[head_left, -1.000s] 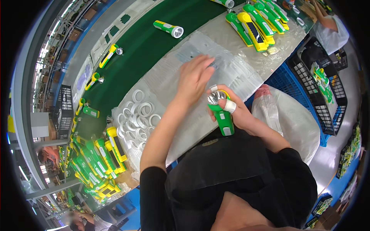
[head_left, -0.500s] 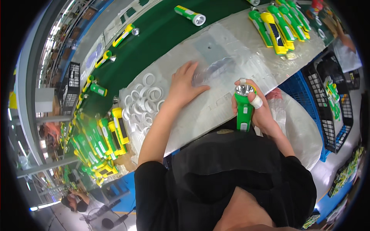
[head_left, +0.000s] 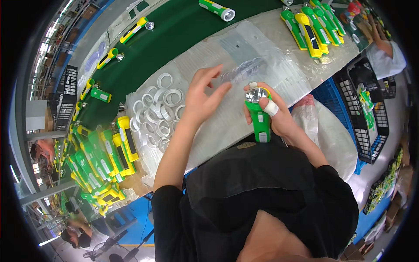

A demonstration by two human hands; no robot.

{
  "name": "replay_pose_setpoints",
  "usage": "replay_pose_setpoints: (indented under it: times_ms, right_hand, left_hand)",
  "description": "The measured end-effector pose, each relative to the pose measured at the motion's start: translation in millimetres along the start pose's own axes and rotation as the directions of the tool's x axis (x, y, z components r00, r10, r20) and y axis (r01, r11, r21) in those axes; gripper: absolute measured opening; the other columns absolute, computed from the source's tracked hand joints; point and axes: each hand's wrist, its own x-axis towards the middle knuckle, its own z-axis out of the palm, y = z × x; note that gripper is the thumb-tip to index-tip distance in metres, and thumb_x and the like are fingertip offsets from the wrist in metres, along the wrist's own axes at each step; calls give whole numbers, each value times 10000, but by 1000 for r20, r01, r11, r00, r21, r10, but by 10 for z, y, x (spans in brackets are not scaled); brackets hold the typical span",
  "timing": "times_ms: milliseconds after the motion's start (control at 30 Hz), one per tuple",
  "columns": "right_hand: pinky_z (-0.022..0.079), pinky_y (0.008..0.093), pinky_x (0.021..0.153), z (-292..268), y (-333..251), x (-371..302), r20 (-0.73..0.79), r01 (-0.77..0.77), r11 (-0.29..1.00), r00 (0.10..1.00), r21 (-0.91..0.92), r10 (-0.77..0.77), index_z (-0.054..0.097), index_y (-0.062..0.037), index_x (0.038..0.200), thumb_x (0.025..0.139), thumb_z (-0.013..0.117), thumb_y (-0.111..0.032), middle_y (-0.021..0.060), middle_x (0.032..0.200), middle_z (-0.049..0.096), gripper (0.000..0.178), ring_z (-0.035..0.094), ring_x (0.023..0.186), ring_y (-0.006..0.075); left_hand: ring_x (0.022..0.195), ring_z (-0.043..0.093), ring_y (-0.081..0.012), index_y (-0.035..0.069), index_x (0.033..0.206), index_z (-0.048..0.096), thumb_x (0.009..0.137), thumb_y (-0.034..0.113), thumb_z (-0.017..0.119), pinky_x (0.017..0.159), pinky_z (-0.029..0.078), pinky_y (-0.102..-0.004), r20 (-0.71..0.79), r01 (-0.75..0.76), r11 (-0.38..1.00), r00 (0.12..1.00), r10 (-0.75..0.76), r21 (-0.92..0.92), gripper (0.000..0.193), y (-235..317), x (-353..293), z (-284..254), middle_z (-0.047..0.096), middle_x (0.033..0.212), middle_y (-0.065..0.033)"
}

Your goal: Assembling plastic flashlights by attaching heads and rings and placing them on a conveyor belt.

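My right hand (head_left: 281, 115) is wrapped round a green flashlight (head_left: 261, 124), with white tape on the thumb and one finger. The flashlight's shiny silver reflector faces up, its bare bulb showing in the middle. My left hand (head_left: 205, 96) is over the table, thumb and fingers apart, and nothing shows between them. Just past its fingertips lies a row of thin clear round lenses (head_left: 244, 71), leaning on one another. Left of that hand a loose pile of white plastic rings (head_left: 162, 109) covers part of the plastic-wrapped table (head_left: 209, 139).
A green conveyor belt (head_left: 174, 48) with scattered flashlights curves along the far side. Green and yellow flashlights are heaped at left (head_left: 94, 161) and grouped at far right (head_left: 312, 30). To my right are a white sack (head_left: 331, 139), a blue crate (head_left: 338, 102) and a black crate (head_left: 369, 131). Other people work nearby.
My left hand has lifted slightly and its thumb has come nearer the fingers. The right hand has carried the flashlight leftward, closer to the lenses. The whole view has shifted a little.
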Motion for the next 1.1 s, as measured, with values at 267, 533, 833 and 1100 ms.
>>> replay_pose_setpoints:
  times_ms: [267, 533, 833, 1100]
  right_hand:
    - [503, 265, 613, 376, 1, 93, 150, -100, 991, 982, -89, 112, 462, -42, 1281, 859, 636, -570, 57, 928, 600, 698, 623, 746, 149]
    - [498, 289, 724, 517, 192, 97, 364, -223, 975, 907, -10, 211, 516, -58, 1194, 958, 579, -272, 73, 1025, 575, 324, 602, 878, 158]
    - [485, 309, 735, 497, 164, 218, 327, -40, 998, 943, -52, 55, 472, -46, 1244, 919, 609, -351, 92, 951, 597, 466, 602, 804, 175]
    - [463, 305, 601, 616, 190, 659, 188, 291, 949, 945, -118, -267, 456, -55, 1218, 841, 662, -553, 104, 791, 565, 658, 560, 661, 170]
  left_hand:
    - [1016, 494, -289, 37, 1274, 600, 911, 180, 522, 903, 390, -375, 61, -385, 921, 922, 382, 54, 398, 367, -450, -268, 531, 1140, -137]
    - [1099, 511, -326, -31, 1182, 616, 954, 186, 428, 949, 387, -415, -21, -442, 897, 897, 442, -27, 366, 204, -712, -244, 569, 1186, -169]
    - [1053, 545, -310, 34, 1082, 639, 855, 170, 573, 883, 391, -427, -249, -418, 888, 854, 456, 193, 273, 243, -716, -401, 607, 1126, -135]
    - [1061, 524, -286, 56, 797, 663, 725, 222, 765, 824, 400, -405, 172, -147, 670, 985, 30, 727, 207, -138, -805, -683, 593, 1126, -107]
